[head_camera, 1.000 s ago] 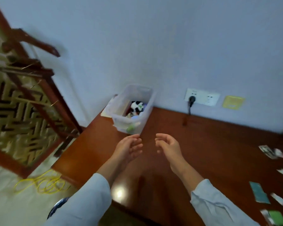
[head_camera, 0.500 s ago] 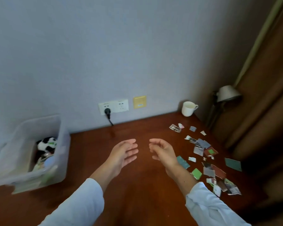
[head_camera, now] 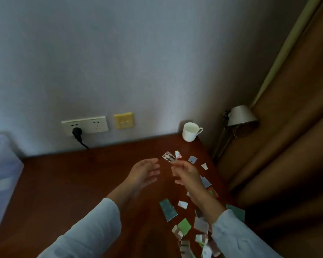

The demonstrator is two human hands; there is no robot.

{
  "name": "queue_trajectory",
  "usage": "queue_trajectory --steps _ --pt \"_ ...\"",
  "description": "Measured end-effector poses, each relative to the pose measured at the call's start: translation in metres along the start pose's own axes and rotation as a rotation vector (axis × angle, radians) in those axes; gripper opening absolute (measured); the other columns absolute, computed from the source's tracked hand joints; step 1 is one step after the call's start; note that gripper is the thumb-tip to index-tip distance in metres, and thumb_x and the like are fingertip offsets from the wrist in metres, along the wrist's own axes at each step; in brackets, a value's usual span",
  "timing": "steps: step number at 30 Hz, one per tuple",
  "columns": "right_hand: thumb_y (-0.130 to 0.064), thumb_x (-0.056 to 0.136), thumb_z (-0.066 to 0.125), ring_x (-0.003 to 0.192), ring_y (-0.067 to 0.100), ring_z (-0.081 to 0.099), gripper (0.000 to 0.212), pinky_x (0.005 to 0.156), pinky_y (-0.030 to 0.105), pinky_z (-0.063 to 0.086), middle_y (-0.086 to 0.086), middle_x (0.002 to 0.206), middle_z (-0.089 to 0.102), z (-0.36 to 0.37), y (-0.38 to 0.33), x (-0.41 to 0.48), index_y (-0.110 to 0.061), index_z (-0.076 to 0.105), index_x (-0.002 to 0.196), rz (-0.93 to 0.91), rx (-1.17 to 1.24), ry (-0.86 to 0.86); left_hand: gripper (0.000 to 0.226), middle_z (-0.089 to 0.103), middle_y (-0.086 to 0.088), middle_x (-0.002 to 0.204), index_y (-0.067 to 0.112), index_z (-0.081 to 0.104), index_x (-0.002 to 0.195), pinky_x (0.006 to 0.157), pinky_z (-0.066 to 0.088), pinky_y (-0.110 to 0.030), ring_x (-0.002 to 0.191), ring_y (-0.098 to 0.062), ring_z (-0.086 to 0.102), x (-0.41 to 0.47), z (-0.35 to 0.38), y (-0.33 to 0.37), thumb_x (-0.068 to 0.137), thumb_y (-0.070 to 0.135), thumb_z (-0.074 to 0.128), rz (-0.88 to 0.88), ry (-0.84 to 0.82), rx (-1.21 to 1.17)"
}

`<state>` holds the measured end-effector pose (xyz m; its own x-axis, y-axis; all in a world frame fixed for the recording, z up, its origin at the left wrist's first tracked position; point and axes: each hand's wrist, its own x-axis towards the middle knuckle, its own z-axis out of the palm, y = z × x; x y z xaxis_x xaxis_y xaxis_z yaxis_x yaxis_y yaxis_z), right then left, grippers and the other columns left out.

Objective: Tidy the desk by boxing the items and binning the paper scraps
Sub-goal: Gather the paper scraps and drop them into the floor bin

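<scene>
Reddish-brown wood forms the surface [head_camera: 73, 183] where torn paper scraps [head_camera: 184, 226] lie scattered at the right, the right hand [head_camera: 186, 174] reaching toward a black-and-white scrap [head_camera: 168, 156], grip unclear, the left hand [head_camera: 145, 173] hovering open, the clear box [head_camera: 2, 174] far left.

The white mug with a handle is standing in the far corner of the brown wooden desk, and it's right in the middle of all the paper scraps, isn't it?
Not quite. The white mug with a handle does stand in the far corner of the brown wooden desk, but apart from the paper scraps, which lie nearer the person. The head view shows bare wood between them.
</scene>
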<state>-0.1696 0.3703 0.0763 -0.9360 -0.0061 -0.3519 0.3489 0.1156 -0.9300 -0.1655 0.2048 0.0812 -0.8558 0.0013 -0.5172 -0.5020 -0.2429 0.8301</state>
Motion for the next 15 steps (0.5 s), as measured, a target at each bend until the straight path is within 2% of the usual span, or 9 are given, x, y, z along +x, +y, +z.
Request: queue_trajectory --steps 5,7,9,11,15 --pt "-0.014 0.092 0.059 0.093 0.009 0.062 0.018 0.073 0.024 0.049 -0.001 0.103 0.066 -0.038 0.006 0.058 -0.021 0.065 0.108 0.061 -0.026 -0.03 0.018 0.059 0.0 0.073 0.007 0.057 0.111 0.051 0.041 -0.019 0.058 -0.008 0.053 0.044 0.041 -0.004 0.096 0.004 0.049 -0.019 0.019 -0.055" --pt "-0.009 0.092 0.058 0.092 0.009 0.061 0.02 0.073 0.023 0.048 0.0 0.102 0.066 -0.048 0.007 0.08 -0.017 0.065 0.109 0.074 -0.054 -0.049 0.018 0.057 -0.002 0.07 0.005 0.058 0.112 0.042 0.038 -0.015 0.048 -0.005 0.05 0.063 0.05 -0.007 0.096 0.005 0.05 -0.028 0.045 -0.016" --pt "-0.004 0.09 0.058 0.09 0.009 0.061 0.023 0.073 0.022 0.048 0.0 0.103 0.067 -0.054 0.008 0.102 -0.012 0.065 0.111 0.086 -0.072 -0.069 0.02 0.059 -0.003 0.073 0.004 0.059 0.115 0.038 0.036 -0.015 0.044 -0.002 0.051 0.085 0.055 -0.01 0.097 0.01 0.052 -0.039 0.078 0.057" --pt "0.0 0.088 0.057 0.09 0.008 0.06 0.026 0.071 0.02 0.046 0.0 0.103 0.066 -0.057 0.011 0.124 -0.011 0.064 0.111 0.102 -0.099 -0.087 0.02 0.061 -0.003 0.077 0.004 0.059 0.115 0.041 0.04 -0.014 0.049 -0.002 0.054 0.106 0.06 -0.011 0.097 0.012 0.052 -0.043 0.108 0.112" --pt "-0.002 0.087 0.06 0.094 0.012 0.06 0.027 0.065 0.019 0.043 0.0 0.104 0.064 -0.057 0.026 0.17 -0.013 0.062 0.112 0.123 -0.187 -0.111 0.011 0.06 -0.006 0.077 0.006 0.059 0.104 0.047 0.042 -0.016 0.047 -0.003 0.053 0.144 0.064 -0.013 0.093 0.007 0.058 -0.044 0.158 0.219"
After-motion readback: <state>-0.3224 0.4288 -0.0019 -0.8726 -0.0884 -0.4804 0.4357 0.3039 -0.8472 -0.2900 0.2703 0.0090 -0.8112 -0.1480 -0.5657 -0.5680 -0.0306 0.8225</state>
